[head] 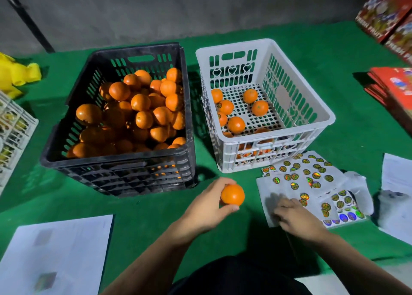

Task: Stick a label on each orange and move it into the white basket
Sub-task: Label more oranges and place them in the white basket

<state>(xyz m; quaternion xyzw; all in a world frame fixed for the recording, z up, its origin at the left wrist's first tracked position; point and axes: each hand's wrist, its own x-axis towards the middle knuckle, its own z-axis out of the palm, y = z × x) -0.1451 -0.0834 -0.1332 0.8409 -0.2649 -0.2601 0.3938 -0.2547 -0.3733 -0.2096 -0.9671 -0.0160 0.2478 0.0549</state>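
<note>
Looks like a small fruit-packing workroom rather than a home or shop floor. Bare grey concrete wall (156, 11) behind, dim overhead light, green felt-like covering on the counter (347, 107). Bulk stock in a black plastic crate (116, 170) heaped with oranges (142, 114), beside a white basket (274, 138) holding a few labelled ones. Sheets of holographic stickers (312, 178) spread in front. Red printed fruit gift boxes (385, 11) stacked at the far right, flat-packed red cartons (399, 87) nearby, printed paper sheets (55, 254) lying about.
</note>
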